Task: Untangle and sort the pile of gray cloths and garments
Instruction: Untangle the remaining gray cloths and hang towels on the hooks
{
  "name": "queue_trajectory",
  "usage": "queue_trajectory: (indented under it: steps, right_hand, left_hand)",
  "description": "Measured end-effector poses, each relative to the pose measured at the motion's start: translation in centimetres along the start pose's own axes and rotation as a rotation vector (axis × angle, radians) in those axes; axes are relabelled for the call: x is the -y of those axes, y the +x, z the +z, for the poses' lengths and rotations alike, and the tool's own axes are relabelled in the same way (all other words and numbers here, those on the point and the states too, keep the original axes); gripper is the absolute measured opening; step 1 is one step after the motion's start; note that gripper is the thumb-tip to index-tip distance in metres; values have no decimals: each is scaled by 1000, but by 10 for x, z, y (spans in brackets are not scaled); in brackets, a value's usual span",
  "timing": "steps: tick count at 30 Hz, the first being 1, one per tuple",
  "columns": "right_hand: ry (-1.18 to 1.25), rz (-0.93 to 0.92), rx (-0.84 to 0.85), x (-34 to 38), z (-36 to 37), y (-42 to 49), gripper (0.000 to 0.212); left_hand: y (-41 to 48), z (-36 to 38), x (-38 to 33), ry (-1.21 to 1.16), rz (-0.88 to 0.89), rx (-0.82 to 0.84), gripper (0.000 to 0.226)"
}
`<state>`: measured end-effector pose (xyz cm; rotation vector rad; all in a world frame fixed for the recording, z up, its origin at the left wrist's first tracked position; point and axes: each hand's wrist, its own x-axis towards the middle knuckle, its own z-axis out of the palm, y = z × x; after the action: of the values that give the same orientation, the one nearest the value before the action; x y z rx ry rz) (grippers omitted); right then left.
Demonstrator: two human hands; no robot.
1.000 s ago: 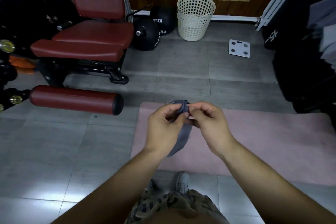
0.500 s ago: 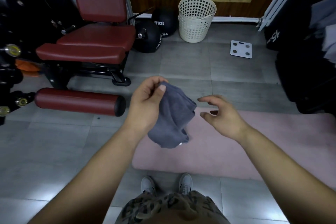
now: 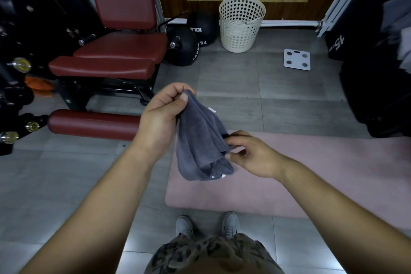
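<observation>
Gym floor [image 3: 226, 87], pink mat [image 3: 322, 173] near. Gray cloth [image 3: 198, 140] is held bunched over the mat's left end: top corner pinched by left hand [image 3: 162, 115], lower right edge pinched by right hand [image 3: 251, 153]. That edge should be followed to the next corner, then spread taut.

You hold a slate-gray cloth [image 3: 200, 140] over a pale pink mat [image 3: 311, 173]; the basket [image 3: 241, 22] is cream, the bench [image 3: 117, 51] maroon.

Worn: mottled olive-and-black camouflage-print fabric garment [image 3: 213, 256] at the waist; pair of pale grey lace-up trainers with rounded toes, left shoe [image 3: 184, 227], right shoe [image 3: 230, 224]. Uncovered: left hand [image 3: 160, 113], right hand [image 3: 255, 158], both forearms bare up to the frame edge
</observation>
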<state>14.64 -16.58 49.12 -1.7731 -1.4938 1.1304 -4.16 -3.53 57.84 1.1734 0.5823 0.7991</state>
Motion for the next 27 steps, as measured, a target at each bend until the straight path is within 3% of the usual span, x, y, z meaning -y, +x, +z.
queue_trajectory:
  steps: [4,8,16,23,27]
  right_hand:
    - [-141,94,112,-1,6,2,13]
    - [-243,142,121,-4,3,-3,26]
    - [-322,-93,-153,-13,-19,-15,12]
    - [-367,-220,-333,10,-34,-19,24]
    - [-157,-182,-454,25,-40,-19,2]
  left_hand:
    - [2,-9,6,40,-40,-60,11]
    - [4,-24,18,126,-80,-208,11]
    - [7,-44,46,289,-187,-550,19]
    - [19,-50,45,220,-201,-611,21]
    - [23,-49,41,222,-188,-533,15]
